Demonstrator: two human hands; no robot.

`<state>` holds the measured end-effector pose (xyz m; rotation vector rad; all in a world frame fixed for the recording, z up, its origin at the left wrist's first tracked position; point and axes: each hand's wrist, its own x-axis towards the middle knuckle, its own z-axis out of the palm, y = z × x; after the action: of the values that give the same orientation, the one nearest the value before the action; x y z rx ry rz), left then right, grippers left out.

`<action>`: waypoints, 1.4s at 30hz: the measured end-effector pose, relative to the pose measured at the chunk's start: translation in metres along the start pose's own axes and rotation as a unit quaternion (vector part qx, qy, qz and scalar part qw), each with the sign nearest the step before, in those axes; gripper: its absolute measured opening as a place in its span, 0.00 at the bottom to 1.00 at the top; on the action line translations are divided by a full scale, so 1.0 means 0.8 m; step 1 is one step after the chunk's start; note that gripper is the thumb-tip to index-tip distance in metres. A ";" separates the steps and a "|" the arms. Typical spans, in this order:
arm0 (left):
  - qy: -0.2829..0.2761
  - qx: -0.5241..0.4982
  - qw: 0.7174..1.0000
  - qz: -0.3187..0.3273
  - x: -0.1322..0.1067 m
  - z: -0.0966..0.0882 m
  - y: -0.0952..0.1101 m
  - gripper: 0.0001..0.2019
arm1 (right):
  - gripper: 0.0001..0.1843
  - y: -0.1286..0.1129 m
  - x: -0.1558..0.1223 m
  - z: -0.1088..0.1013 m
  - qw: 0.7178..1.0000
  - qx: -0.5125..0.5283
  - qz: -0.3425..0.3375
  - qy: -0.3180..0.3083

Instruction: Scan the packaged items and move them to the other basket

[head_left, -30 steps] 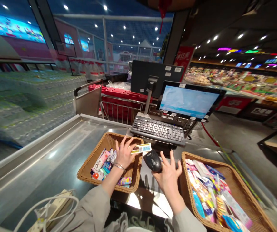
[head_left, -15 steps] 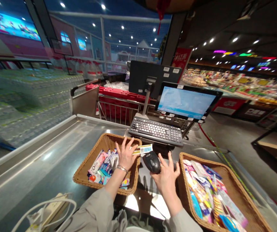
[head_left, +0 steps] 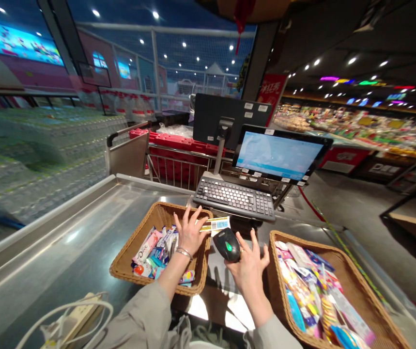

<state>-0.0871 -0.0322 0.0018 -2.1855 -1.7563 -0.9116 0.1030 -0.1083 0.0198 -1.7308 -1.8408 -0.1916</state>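
Checkout counter: L fingers pinch pack, scanner just below.

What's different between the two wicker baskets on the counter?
The left basket is only partly filled, with its inner wall showing; the right basket is packed with packets. The left hand, holding a small box, hovers over the left basket; none is over the right basket. Both are brown wicker.

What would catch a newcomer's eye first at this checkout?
Most likely the two hands at centre: the left hand holds a slim pack beside the black scanner, glowing green, in the right hand. A wicker basket of bright packets sits on each side, the left basket and the right basket, under a lit screen.
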 end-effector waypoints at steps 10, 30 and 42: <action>0.005 -0.001 1.000 0.016 0.012 -0.006 0.013 0.19 | 0.13 0.017 0.000 -0.009 0.999 0.001 0.036 0.036; -0.005 -0.047 0.994 0.098 0.039 0.002 0.097 0.20 | 0.17 0.079 -0.023 -0.041 0.982 -0.036 0.159 0.100; -0.048 -0.073 0.982 0.166 0.050 0.023 0.172 0.21 | 0.26 0.127 -0.040 -0.074 0.942 -0.064 0.262 0.200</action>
<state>0.0520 -0.0285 0.0405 -2.5524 -1.3364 -0.8876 0.2176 -0.1509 0.0223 -2.0255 -1.0579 -0.4160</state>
